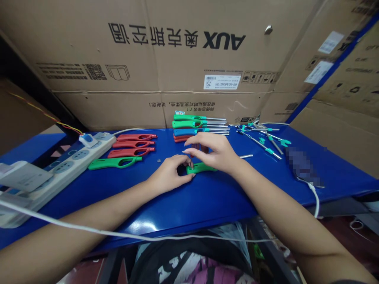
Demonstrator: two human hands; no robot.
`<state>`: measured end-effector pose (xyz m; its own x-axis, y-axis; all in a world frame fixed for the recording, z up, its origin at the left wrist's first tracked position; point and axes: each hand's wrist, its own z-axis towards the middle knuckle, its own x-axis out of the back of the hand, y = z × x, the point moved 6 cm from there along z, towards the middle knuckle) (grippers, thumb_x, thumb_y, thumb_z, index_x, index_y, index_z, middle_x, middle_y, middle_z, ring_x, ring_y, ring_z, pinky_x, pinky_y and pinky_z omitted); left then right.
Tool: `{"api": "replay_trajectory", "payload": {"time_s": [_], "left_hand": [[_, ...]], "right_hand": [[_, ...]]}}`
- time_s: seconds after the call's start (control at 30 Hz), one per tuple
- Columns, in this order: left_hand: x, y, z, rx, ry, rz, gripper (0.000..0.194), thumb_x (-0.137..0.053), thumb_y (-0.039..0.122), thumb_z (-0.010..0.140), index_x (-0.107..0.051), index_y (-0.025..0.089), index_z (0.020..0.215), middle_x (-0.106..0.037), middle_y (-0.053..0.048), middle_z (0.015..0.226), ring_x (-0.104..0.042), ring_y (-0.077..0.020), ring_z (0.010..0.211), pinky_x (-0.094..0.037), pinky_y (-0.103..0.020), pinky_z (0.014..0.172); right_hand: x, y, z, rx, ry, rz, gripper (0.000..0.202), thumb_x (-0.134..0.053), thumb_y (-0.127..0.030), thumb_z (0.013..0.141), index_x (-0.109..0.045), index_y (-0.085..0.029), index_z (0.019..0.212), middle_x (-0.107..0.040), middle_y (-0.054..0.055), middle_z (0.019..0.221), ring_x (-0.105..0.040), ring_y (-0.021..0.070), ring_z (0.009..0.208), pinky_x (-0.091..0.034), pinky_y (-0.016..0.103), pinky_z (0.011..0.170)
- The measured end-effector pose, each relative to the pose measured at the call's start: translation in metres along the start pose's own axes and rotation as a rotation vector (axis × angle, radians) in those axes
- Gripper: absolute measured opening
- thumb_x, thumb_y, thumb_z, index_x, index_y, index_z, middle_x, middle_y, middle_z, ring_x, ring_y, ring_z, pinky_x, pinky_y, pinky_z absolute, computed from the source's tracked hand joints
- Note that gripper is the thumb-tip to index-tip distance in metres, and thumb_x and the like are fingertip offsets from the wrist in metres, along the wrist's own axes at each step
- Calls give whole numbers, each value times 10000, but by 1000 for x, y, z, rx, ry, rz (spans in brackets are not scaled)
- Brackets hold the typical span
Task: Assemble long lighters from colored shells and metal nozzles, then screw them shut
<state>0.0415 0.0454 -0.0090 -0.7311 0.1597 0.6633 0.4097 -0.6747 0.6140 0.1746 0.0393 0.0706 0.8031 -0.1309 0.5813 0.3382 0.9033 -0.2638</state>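
Note:
A green gas lighter (201, 168) lies on the blue tabletop in front of me, its metal tube pointing right. My left hand (171, 173) is closed at the lighter's left end, thumb and fingertips pinching the green body. Above it, the curled fingers of my right hand (214, 152) surround a dark red handle (195, 150), apparently a screwdriver's. A thin dark shaft runs down to the lighter near my left fingertips. My right hand hides part of the handle and the lighter's middle. A few tiny screws (159, 160) lie left of my left hand.
Red and green lighter shells (132, 153) lie in a row at left, beside a white power strip (79, 157). Lighters with metal tubes (189, 124) are stacked behind my hands. Loose tubes with teal parts (263, 142) lie at right. A white cable (142, 238) crosses in front.

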Motion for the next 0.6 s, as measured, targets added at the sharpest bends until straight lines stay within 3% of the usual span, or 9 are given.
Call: {"api": "replay_trajectory", "payload": {"time_s": [0.07, 0.13, 0.3, 0.47, 0.6], "left_hand": [[0, -1, 0, 0, 0, 0, 108, -713, 207, 804, -645, 192, 886, -704, 4, 883, -668, -165, 832, -521, -285, 808], [-1, -2, 0, 5, 4, 1, 112, -713, 214, 803, -641, 188, 885, -708, -5, 890, -673, -173, 838, -527, -294, 807], [-1, -4, -1, 33, 5, 23, 140, -717, 245, 798, -644, 185, 901, -723, -25, 914, -685, -200, 840, -544, -324, 786], [-4, -4, -2, 114, -14, 41, 192, -712, 283, 821, -652, 169, 964, -738, -72, 982, -703, -251, 898, -563, -363, 771], [-5, 4, -3, 143, 38, 73, 193, -694, 246, 835, -641, 172, 1006, -737, -79, 1002, -707, -265, 924, -571, -386, 792]], "right_hand": [[-2, -1, 0, 8, -37, 43, 194, -561, -258, 977, -712, -184, 1073, -751, 63, 1063, -691, 154, 969, -544, 277, 852], [-3, -1, 0, -29, -60, 134, 243, -496, -220, 1000, -706, -184, 1119, -746, 63, 1112, -687, 155, 1036, -549, 293, 897], [-6, -7, 2, -40, -54, 174, 190, -557, -210, 973, -734, -174, 1033, -762, 45, 959, -701, 128, 856, -555, 250, 810], [-15, -16, 2, 29, -59, 181, 201, -520, -186, 984, -719, -169, 1007, -744, 58, 941, -693, 134, 869, -548, 257, 832], [-18, -15, 3, 18, -7, 99, 203, -519, -231, 997, -714, -175, 998, -740, 58, 914, -689, 147, 882, -538, 270, 844]]}}
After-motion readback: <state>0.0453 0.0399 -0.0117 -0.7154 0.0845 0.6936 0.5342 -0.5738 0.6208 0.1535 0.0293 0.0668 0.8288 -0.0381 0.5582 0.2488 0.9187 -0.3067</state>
